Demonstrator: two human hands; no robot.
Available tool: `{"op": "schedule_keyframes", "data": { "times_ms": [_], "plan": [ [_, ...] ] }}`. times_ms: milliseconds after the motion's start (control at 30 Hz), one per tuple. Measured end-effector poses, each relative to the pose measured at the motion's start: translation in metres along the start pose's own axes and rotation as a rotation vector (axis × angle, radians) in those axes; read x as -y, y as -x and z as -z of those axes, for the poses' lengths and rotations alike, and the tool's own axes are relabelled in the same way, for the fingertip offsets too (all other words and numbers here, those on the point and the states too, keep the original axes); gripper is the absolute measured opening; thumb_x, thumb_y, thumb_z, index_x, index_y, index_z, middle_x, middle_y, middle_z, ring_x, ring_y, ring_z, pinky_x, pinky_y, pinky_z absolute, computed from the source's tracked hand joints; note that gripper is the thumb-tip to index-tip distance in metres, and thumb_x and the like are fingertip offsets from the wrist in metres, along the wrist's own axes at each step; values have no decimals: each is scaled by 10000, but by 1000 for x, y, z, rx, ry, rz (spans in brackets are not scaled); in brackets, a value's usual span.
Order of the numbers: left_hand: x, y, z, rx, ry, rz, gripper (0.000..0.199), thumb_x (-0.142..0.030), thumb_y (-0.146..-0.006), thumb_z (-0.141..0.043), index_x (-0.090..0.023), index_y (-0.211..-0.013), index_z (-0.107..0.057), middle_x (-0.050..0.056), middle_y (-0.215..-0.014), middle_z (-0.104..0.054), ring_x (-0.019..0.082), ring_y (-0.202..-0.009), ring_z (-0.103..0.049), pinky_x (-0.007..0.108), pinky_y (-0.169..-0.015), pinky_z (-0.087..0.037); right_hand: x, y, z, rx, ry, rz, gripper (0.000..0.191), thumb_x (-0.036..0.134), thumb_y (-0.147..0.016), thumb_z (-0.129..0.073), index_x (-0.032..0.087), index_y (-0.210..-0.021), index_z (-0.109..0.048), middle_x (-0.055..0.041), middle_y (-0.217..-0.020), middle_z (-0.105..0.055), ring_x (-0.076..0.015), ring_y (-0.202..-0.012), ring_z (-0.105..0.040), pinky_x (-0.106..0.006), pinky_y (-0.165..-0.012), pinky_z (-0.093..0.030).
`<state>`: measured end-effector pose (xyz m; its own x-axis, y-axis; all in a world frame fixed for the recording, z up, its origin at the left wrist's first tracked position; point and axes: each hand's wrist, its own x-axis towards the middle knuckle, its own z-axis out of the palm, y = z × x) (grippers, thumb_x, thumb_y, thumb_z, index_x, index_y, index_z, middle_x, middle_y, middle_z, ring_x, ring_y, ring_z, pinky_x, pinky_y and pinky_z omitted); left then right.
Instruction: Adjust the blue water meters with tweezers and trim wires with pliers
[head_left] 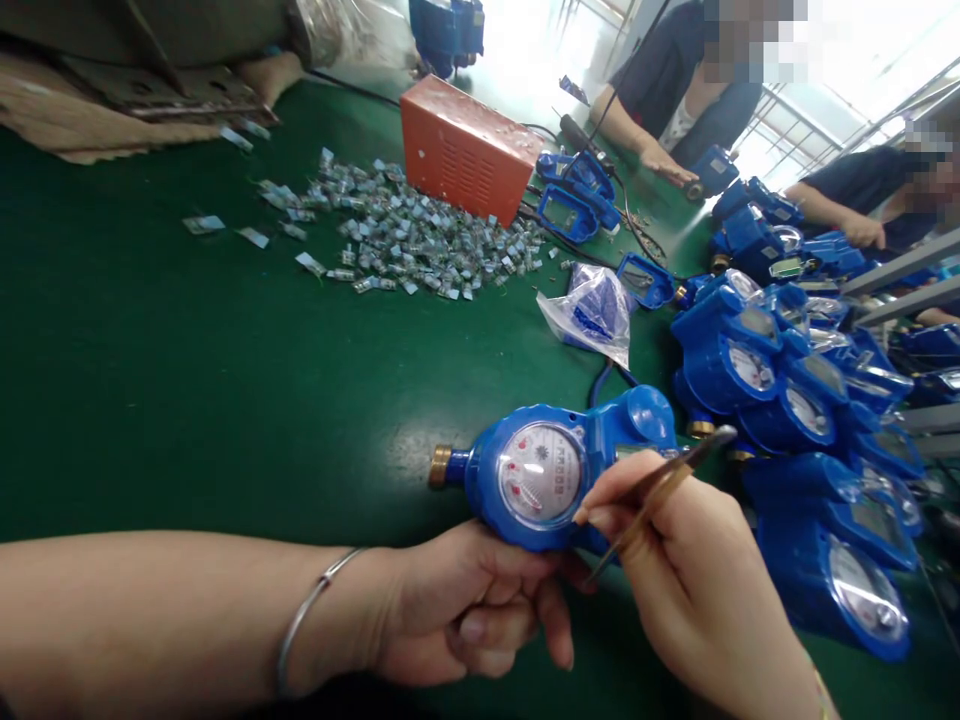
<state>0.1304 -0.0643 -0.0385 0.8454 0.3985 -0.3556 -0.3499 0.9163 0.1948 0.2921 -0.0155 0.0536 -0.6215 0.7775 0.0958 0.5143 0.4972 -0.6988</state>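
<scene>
Nearest, the left hand (469, 605), a thin metal bangle (307, 615) on its wrist, cups one glossy blue water meter (551, 475) with a round glass dial and brass end, low above the green worktop (187, 400). The right hand (694, 590) pinches brass tweezers (660, 490) against it. Right: heaped blue meters (810, 400). Beyond: a crinkled plastic bag (592, 312), small silvery clips (420, 240), one orange metal box (465, 150), two seated people.

We see a long workbench covered in dark green matting (150, 380), lit by glare from bright windows (862, 60) at the far end; pale metal rails (900, 265) cross the right edge. Crumpled brown cardboard (67, 110) lies at the bench's far left corner.
</scene>
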Motion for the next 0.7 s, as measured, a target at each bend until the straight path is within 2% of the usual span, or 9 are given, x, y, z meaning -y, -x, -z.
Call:
{"op": "schedule_keyframes", "data": {
  "times_ms": [200,367,500,600,700],
  "plan": [
    [-2,-3,2,42,50,14,218,-281,-824,-482,-142,-910,-627,51,-637,-625,35,-287,-189,192,-333,-73,2,-1,-6,-65,49,-92,128,137,-891,-445,239,-874,-522,51,-736,-583,-77,-653,-556,-188,-586,-413],
    [0,-3,2,46,42,16,240,-300,-874,-455,-146,-946,-625,32,-597,-600,46,-300,-199,188,-342,-92,3,1,-3,-23,-10,-115,119,157,-898,-448,232,-851,-528,36,-758,-576,-82,-665,-570,-189,-591,-438],
    [1,-3,3,46,24,-8,265,-330,-889,-448,-137,-934,-623,75,-727,-651,43,-315,-208,191,-344,-98,0,1,-2,-79,-52,-130,107,191,-910,-448,242,-882,-538,32,-754,-600,-76,-612,-579,-171,-531,-451],
    [0,-4,5,59,14,-1,263,-349,-871,-488,-129,-921,-624,80,-749,-657,43,-323,-215,195,-349,-101,-2,2,-3,-103,-64,-130,108,180,-895,-464,251,-907,-544,20,-802,-639,-96,-662,-611,-179,-546,-468],
    [0,-4,6,65,20,-3,258,-361,-836,-540,-131,-917,-624,68,-727,-654,43,-320,-213,205,-352,-86,-4,2,-4,-72,-58,-120,132,162,-892,-455,252,-916,-549,17,-811,-648,-105,-684,-628,-190,-562,-477]
  ]
}}
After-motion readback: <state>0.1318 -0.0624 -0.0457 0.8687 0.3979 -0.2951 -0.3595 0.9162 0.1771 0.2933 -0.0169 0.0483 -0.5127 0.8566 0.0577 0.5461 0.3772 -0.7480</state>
